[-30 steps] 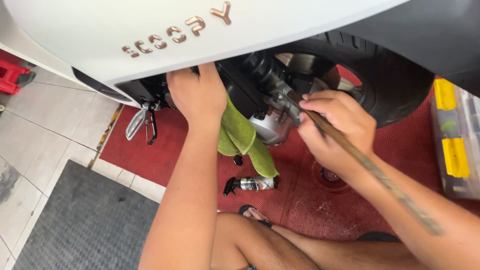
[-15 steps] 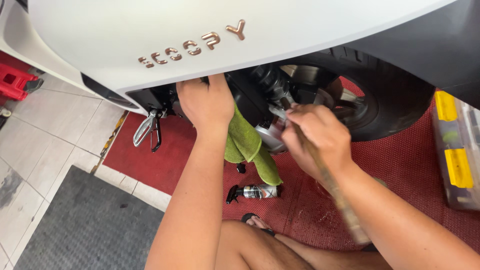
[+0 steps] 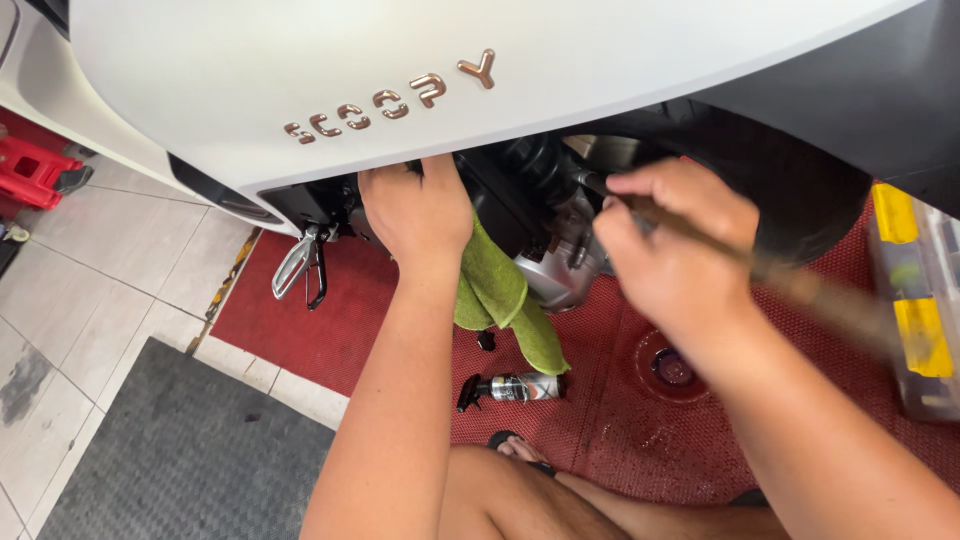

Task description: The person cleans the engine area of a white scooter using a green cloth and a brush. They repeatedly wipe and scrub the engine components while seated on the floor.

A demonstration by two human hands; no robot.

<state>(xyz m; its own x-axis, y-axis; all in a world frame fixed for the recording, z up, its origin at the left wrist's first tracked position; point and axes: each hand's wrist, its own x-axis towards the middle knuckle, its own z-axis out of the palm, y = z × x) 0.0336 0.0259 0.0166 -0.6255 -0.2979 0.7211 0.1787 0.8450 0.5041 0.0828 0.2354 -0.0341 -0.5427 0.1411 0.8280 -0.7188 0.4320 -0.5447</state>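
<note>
L hand (image 3: 418, 208) has slid up under the white scooter panel (image 3: 300, 70), fingers gripping green cloth (image 3: 497, 290). R hand (image 3: 672, 250), fingers closed on brush handle (image 3: 790, 285), keeps scrubbing engine (image 3: 560, 270).

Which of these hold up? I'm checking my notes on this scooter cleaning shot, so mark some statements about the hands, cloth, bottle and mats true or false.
1. The left hand holds a green cloth under the white panel. True.
2. The right hand is empty. False: it grips a long brown handle, blurred, its tip towards the engine.
3. A spray bottle lies on its side on the red mat. True.
4. The spray bottle is in the left hand. False: it lies on the mat, apart from both hands.
5. The grey mat lies on the tiles. True.
</note>
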